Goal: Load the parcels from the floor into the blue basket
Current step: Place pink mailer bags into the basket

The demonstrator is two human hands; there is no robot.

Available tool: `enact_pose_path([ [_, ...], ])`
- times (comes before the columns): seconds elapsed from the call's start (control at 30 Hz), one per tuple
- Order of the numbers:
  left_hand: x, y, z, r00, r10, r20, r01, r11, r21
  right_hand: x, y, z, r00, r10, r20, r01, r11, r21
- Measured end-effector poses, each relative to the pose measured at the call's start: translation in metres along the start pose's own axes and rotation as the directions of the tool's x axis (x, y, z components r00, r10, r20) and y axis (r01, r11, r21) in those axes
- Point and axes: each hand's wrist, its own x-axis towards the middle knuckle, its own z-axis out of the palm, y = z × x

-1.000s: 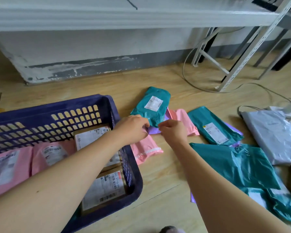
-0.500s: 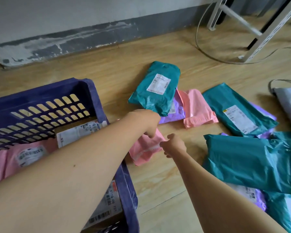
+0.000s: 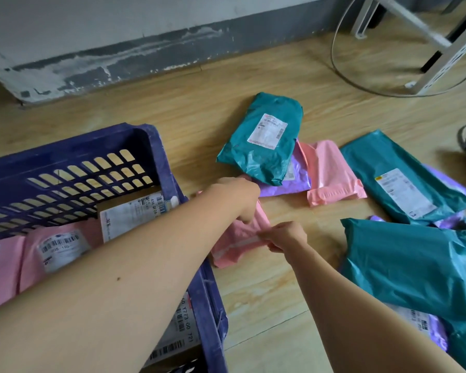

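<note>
Two hands, left (image 3: 237, 197), right (image 3: 288, 236), pinching one pink parcel (image 3: 233, 247), one blue basket (image 3: 159, 149)

- The wooden floor (image 3: 253, 305) holds everything.
- A blue basket (image 3: 65, 149) stands on it at the left.
- A green parcel (image 3: 264, 157) lies partly on a purple parcel (image 3: 285, 185).
- A pink parcel (image 3: 331, 173) lies touching the purple one.
- A second green parcel (image 3: 404, 179) lies farther right.
- A big green parcel (image 3: 414, 265) lies in front of that one.
- A crumpled pink parcel (image 3: 234, 249) is just beside the basket.
- A white metal leg (image 3: 441, 68) stands at the far right.
</note>
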Motion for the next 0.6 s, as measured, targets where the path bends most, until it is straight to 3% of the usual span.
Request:
enact_pose_path([
  [0.1, -0.012, 0.003, -0.004, 0.995, 0.022, -0.098, -0.024, 0.999, -0.021, -0.013, -0.01, -0.014, 0.999, -0.032, 0.027, 0.031, 0.998, 0.05],
  [0.3, -0.066, 0.005, -0.024, 0.934, 0.045, -0.355, -0.077, 0.994, -0.078, -0.062, -0.042, -0.054, 0.985, -0.16, -0.057, 0.14, 0.956, -0.259],
  [0.5, -0.126, 0.005, -0.035, 0.899, 0.052, -0.435, -0.122, 0.983, -0.135, -0.134, -0.082, -0.089, 0.909, -0.365, -0.201, 0.261, 0.875, -0.408],
  [0.6, -0.155, 0.006, -0.036, 0.889, 0.033, -0.457, -0.111, 0.983, -0.146, -0.171, -0.101, -0.102, 0.874, -0.387, -0.293, 0.263, 0.885, -0.383],
])
